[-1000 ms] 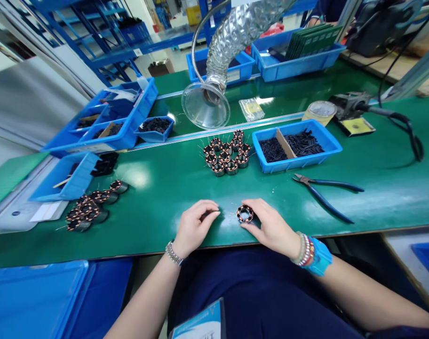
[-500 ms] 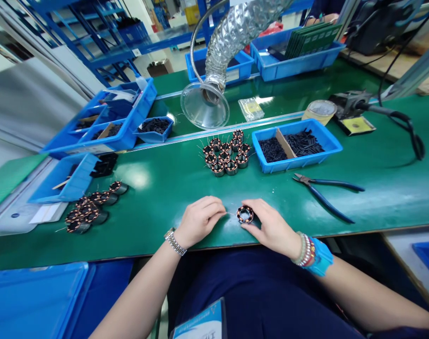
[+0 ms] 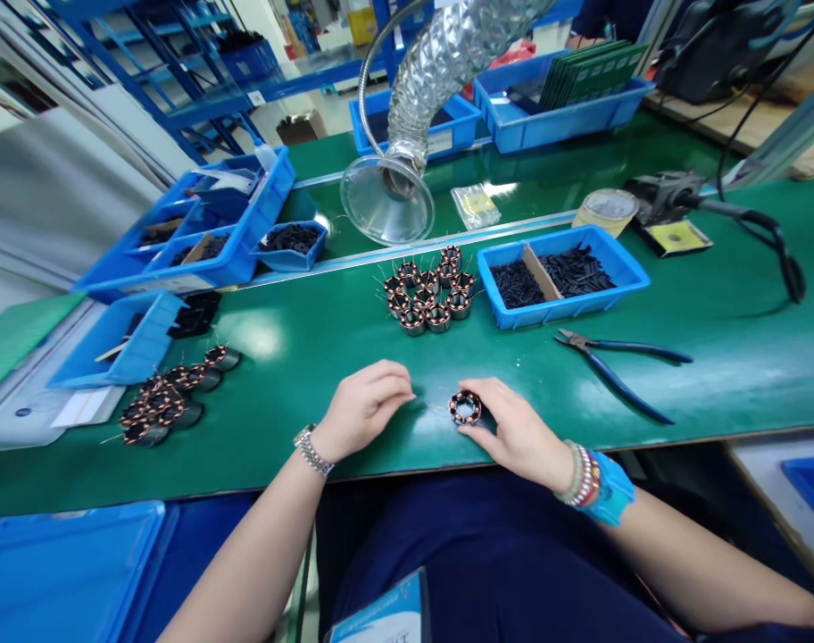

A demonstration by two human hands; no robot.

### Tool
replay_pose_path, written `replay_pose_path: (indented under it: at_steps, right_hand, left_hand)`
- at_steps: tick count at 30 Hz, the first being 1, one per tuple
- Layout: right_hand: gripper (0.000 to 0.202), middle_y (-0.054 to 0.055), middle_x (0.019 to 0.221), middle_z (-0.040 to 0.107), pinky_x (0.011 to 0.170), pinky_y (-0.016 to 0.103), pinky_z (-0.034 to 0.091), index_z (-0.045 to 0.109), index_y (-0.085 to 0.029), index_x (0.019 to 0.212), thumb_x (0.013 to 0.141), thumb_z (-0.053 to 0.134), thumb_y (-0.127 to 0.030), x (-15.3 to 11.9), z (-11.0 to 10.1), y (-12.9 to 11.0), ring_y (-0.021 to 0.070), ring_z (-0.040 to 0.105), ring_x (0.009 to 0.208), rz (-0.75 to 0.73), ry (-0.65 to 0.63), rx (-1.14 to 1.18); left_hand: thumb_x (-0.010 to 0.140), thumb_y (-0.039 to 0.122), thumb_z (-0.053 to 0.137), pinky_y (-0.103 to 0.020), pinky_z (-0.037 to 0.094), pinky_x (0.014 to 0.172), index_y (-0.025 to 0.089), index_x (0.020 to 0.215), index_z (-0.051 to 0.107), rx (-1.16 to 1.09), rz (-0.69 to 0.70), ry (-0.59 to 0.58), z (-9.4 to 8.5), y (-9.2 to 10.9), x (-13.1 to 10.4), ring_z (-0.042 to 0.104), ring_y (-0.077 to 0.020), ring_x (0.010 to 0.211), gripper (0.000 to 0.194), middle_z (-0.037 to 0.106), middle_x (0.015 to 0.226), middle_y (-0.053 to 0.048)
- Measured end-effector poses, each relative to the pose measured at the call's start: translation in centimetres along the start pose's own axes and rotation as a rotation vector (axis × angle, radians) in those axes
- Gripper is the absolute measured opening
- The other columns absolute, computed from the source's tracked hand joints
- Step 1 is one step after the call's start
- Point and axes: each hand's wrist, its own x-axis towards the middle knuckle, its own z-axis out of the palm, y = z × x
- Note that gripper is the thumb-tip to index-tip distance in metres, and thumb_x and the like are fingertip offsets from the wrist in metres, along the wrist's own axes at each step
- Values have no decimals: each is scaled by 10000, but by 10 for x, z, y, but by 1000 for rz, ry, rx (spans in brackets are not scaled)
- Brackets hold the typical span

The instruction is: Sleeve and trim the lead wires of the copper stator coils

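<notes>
Between the thumb and fingers of my right hand [image 3: 510, 429] is a small ring-shaped motor stator [image 3: 465, 408] with copper windings, its open centre facing up. Thin wire ends stick out from its left side, faint against the green table. To the left of it is my left hand [image 3: 370, 406], thumb and fingers pressed together in a pinch. Whether anything is between those fingertips is too small to make out. Farther back stands a group of several similar stators [image 3: 425, 299] with wires poking up. Another cluster of stators [image 3: 162, 402] sits at the left.
A divided blue bin [image 3: 564, 304] of short black pieces stands right of the stators. Blue-handled cutters [image 3: 614, 357] lie right of my right hand. A funnel-ended duct [image 3: 388, 201] hangs over the back. Blue trays [image 3: 199, 277] line the left, with a small blue bin [image 3: 290, 261] beside them.
My left hand has drawn back to the left, away from the stator and its wire ends. My right hand keeps the stator in nearly the same place.
</notes>
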Motion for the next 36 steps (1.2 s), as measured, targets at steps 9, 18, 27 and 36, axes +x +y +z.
replay_pose_path:
  at_steps: [9,18,27,36]
  right_hand:
    - [434,97,1063,528,850,424,444,377,-193,1180,777,533,-234,1,0,1,221,496,984,2,-5,6]
    - [431,98,1049,517,847,398,436,369,-178,1165,773,543,-225,0,1,0,215,481,970,13,2,-8]
    - [324,89,897,517,730,382,444,451,-153,985,743,585,-322,-1,7,-6,223,472,848,88,26,-155]
    - [273,75,865,510,702,347,424,451,-161,911,744,582,-332,-1,9,-5,209,464,819,98,31,-191]
  left_hand:
    - [772,204,546,-266,443,739,213,830,642,-257,-73,-49,34,-3,21,575,-147,796,113,630,836,-38]
    - [779,208,530,-237,410,658,181,687,605,-334,-171,113,8,-3,23,534,-123,682,122,591,721,-12]
    - [748,248,579,-224,409,594,181,875,636,-429,-350,-36,19,24,-12,538,-126,666,154,627,790,-36]
    - [704,231,617,-205,389,543,140,642,601,-655,-579,101,45,30,-8,494,-89,543,111,597,608,-1]
